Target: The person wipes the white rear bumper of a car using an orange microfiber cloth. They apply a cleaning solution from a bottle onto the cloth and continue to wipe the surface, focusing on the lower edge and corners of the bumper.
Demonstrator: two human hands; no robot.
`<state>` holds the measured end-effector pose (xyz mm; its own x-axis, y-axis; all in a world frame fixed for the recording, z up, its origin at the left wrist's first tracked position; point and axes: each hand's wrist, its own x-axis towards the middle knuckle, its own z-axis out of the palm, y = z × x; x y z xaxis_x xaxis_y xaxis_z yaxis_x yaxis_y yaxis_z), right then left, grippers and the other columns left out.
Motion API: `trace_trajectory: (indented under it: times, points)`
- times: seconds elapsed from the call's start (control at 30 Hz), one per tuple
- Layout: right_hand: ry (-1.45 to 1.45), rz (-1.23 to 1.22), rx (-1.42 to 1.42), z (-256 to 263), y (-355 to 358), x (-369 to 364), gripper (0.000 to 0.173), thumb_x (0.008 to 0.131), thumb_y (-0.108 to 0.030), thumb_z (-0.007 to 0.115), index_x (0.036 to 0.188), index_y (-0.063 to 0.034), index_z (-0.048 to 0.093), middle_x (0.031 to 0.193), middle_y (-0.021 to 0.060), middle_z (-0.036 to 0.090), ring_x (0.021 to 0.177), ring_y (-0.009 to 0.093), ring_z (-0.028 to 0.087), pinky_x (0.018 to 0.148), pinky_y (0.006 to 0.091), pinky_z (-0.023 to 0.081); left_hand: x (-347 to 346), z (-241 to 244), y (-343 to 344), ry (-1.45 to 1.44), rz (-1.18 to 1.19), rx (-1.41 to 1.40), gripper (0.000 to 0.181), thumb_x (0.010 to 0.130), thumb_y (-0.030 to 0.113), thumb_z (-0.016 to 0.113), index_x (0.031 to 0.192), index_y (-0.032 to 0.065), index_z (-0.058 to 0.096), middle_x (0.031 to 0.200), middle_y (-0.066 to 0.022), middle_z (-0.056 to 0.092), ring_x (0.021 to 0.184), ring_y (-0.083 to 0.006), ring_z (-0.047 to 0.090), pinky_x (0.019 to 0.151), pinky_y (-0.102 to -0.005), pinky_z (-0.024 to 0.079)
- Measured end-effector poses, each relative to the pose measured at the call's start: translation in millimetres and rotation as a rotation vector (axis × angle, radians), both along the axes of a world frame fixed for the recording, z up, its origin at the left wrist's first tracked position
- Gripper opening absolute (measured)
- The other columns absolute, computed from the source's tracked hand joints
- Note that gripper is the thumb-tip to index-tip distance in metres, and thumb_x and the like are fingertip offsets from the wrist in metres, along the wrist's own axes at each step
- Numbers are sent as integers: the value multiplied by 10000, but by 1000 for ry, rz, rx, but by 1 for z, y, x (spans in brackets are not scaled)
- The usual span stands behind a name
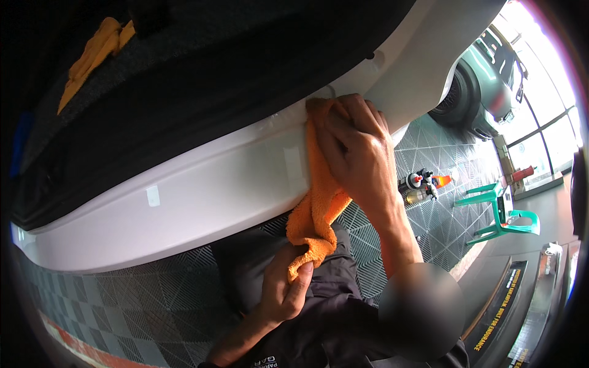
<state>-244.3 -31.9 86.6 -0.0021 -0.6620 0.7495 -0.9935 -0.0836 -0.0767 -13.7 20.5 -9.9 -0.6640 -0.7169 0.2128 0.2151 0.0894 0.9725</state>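
Note:
An orange microfiber cloth [317, 184] hangs between my hands over the edge of a white car's painted rear sill [221, 193]. My right hand [361, 142] presses the cloth's upper end against the white paint, fingers bent over it near the dark opening. Lower down, above my lap, my left hand [287, 285] grips the cloth's loose end between thumb and fingers. Some of the fingers on both hands are hidden by the cloth or the hand itself. A second orange cloth [94, 55] lies crumpled on the dark carpeted surface inside the car.
Several bottles [416, 181] stand on the grey tiled floor [368, 239] at right. Beyond them is a green plastic chair [499, 207]. Another car [487, 87] is parked at the upper right. Long boxes [501, 303] bearing writing are at the lower right.

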Motion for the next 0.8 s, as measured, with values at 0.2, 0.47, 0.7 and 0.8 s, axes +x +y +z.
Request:
trace_trajectory:
  times: [0.2, 0.47, 0.7, 0.8]
  points:
    - [105, -35, 51, 8, 1, -3, 190, 888, -123, 702, 1046, -64, 790, 1120, 100, 660, 1009, 268, 633, 906, 408, 513, -1, 0, 1, -25, -9, -14, 223, 1048, 111, 528, 1149, -62, 627, 1038, -186, 654, 926, -325, 655, 832, -385, 515]
    - [82, -48, 64, 11, 6, -7, 184, 830, -113, 733, 998, -67, 790, 1112, 90, 669, 998, 275, 638, 912, 416, 515, 0, -2, 2, -24, -13, -7, 252, 1053, 99, 520, 1214, -71, 616, 1136, -205, 668, 1000, -323, 672, 884, -369, 526]
    - [-89, -11, -107, 8, -11, -14, 167, 787, -77, 785, 953, -83, 801, 966, 74, 705, 909, 280, 699, 826, 417, 583, 3, -8, 3, -30, -20, 32, 261, 1060, 117, 512, 1215, -68, 613, 1121, -197, 663, 998, -319, 665, 883, -375, 523]
    - [-189, -28, -108, 11, -22, -5, 129, 799, -93, 786, 928, -86, 798, 946, 85, 728, 884, 284, 711, 811, 414, 595, 1, -8, 1, -27, -19, 8, 261, 1062, 123, 513, 1210, -66, 615, 1113, -196, 662, 989, -319, 663, 882, -382, 520]
